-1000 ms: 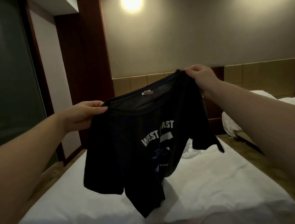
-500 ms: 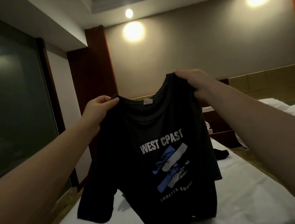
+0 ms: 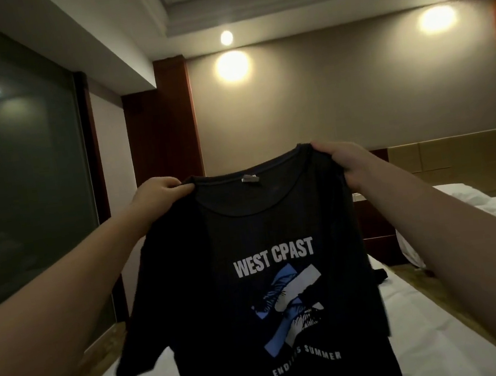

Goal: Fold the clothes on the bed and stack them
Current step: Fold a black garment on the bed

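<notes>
Black printed T-shirt (image 3: 270, 278) held up above white bed (image 3: 428, 322) — left hand (image 3: 160, 195) pinching one shoulder, right hand (image 3: 340, 157) gripping other; print facing camera, hem hanging down.

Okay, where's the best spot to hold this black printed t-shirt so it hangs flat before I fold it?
Take the black t-shirt by its two shoulders, just outside the neckline, pinching the top edge from above on each side. It hangs collar-up with sleeves drooping, so those points likely spread the body flat. The left hand and right hand grip there now.
</notes>
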### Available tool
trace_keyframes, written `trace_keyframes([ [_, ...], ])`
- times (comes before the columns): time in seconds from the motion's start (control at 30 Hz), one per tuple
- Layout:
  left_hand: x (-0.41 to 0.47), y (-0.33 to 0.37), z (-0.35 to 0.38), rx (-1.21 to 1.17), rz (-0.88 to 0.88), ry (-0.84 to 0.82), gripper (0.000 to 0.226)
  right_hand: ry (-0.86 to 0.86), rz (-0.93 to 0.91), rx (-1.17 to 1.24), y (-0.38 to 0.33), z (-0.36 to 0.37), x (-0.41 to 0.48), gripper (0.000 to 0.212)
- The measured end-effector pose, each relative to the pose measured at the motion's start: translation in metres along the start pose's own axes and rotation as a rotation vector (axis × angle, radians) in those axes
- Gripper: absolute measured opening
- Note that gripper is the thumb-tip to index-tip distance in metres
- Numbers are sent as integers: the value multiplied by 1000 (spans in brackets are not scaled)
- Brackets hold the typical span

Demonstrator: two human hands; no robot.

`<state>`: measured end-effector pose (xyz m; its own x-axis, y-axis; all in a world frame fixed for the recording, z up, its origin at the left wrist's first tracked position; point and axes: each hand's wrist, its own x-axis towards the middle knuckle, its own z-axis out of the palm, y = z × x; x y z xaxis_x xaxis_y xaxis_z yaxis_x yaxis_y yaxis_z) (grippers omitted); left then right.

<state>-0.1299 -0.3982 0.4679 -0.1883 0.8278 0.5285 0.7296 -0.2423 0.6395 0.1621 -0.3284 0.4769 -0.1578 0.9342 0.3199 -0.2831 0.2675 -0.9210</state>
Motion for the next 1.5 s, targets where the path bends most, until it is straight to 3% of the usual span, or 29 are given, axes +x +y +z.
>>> trace_keyframes([
  [0.1,-1,-2,0,-163,-152,-86,25,51,25,69,1,-3,0,22],
  [0.23,-3,-12,7,116,-100,130,24,146,103,122,11,-1,8,25],
  [0.4,-29,15,36,-570,-390,-26,30,109,144,298,38,22,1,23],
  [0.53,-67,46,78,-838,-394,9,20,45,185,497,83,50,-39,41],
  [0.63,-91,45,109,-827,-277,6,23,28,168,589,108,69,-86,32],
  [0.87,-127,23,131,-745,-217,106,18,125,-14,381,134,84,-131,14],
  [1.1,-135,23,133,-653,-89,211,21,302,-138,271,135,83,-133,11],
  [1.3,-146,23,141,-502,14,300,20,284,-275,92,143,92,-145,13],
  [1.5,-150,25,140,-495,42,207,7,265,-274,128,141,89,-145,26],
])
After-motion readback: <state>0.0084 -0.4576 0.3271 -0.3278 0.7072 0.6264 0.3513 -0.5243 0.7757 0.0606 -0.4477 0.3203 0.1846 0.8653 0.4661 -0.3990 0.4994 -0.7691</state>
